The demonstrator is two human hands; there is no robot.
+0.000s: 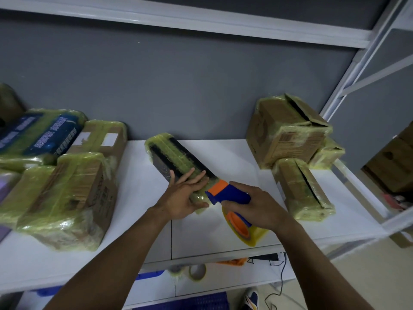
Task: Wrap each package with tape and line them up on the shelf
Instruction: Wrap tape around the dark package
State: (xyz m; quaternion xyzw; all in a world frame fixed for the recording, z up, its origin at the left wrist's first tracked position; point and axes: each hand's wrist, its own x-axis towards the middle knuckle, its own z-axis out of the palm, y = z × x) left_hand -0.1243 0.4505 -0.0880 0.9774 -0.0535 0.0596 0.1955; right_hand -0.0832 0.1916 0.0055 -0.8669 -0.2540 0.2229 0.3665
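Note:
A long black package [172,157] banded with yellowish tape lies slantwise on the white shelf [234,157]. My left hand [185,195] rests on its near end, fingers straight along the top and thumb round the near side. My right hand [257,206] grips the blue handle of a tape dispenser [228,194]. The dispenser's orange head touches the package's near end. A yellow tape roll [245,229] hangs under the handle.
Taped cardboard boxes [67,198] and a blue printed package [38,139] crowd the shelf's left. Three taped boxes [288,133] sit at the right by the white upright. Spare tape rolls [196,272] lie on the lower shelf. A shoe [251,298] shows on the floor.

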